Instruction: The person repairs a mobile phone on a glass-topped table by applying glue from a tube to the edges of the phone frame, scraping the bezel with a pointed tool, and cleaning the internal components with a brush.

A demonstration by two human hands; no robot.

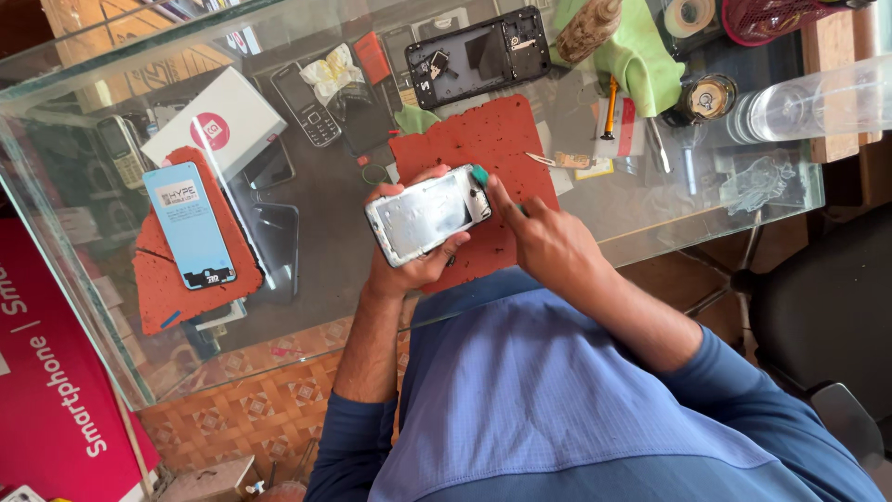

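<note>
My left hand (409, 265) grips an opened phone body (427, 214) with a bare silver inner plate, held above a red rubber mat (483, 139) on the glass counter. My right hand (544, 237) pinches a small green pick (479, 175) against the phone's right end. A dark phone frame (478, 56) with exposed parts lies at the far edge of the mat. A light blue phone back panel (190, 223) rests on a second red mat (158, 279) to the left.
A white box (218, 121), button phones (307, 102) and other handsets show under the glass. A green cloth (636, 51), orange-handled screwdriver (610, 107), tweezers (548, 160), tape roll (689, 14) and clear bottle (818, 102) lie to the right. A black chair (827, 307) stands near the counter edge.
</note>
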